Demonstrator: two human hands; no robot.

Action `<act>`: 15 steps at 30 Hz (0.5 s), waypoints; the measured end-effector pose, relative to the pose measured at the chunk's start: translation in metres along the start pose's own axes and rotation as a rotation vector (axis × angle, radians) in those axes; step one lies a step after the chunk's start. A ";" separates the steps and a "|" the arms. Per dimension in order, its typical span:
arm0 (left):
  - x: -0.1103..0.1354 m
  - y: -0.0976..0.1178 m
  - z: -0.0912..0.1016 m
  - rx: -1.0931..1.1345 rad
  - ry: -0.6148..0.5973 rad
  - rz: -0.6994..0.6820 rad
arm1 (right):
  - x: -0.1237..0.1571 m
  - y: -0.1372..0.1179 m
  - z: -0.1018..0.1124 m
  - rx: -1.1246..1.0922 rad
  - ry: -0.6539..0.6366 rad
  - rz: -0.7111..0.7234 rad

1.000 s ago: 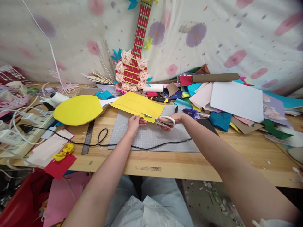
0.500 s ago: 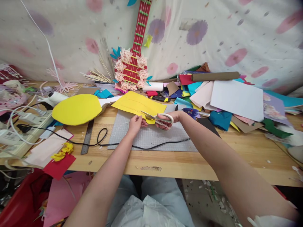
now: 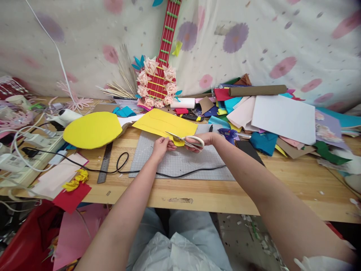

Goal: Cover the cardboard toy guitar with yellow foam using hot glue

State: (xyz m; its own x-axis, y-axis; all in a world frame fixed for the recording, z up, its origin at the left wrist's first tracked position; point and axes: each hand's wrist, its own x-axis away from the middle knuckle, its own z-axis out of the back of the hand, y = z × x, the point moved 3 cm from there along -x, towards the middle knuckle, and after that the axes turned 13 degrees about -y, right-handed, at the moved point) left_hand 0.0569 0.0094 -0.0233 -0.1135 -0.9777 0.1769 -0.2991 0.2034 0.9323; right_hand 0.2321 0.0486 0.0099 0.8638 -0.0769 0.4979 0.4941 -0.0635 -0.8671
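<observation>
A sheet of yellow paper (image 3: 165,122) with a faint drawn line is held over the grey cutting mat (image 3: 146,162). My left hand (image 3: 163,148) pinches its near edge. In my right hand (image 3: 200,142) is a pair of scissors (image 3: 194,142) with white handles, its blades pointing left across the paper at the near edge. A small yellow flap hangs below the blades. To the left lies a yellow paper-covered oval (image 3: 91,130) with a white neck.
A red paper guitar with pink flowers (image 3: 156,82) leans at the back. A blue glue gun (image 3: 228,134), a metal ruler (image 3: 105,165) and a black cable (image 3: 194,170) lie around the mat. Coloured sheets pile up at right, beneath white board (image 3: 283,118). A power strip (image 3: 35,162) sits left.
The scissors and my right hand have shifted slightly left, and the blades look closer together. My left hand keeps its grip on the paper.
</observation>
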 end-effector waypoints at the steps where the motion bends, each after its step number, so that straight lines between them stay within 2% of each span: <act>1: 0.000 0.000 0.000 0.005 -0.003 0.000 | 0.000 0.000 0.000 -0.005 0.000 0.000; 15: 0.000 0.002 -0.001 0.022 -0.011 0.020 | 0.003 -0.003 -0.001 -0.045 0.055 -0.016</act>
State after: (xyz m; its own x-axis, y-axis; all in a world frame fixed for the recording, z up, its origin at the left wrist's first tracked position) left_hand 0.0568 0.0094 -0.0208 -0.1300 -0.9727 0.1920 -0.3175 0.2243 0.9213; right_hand 0.2327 0.0478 0.0143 0.8486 -0.1300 0.5128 0.5017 -0.1101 -0.8580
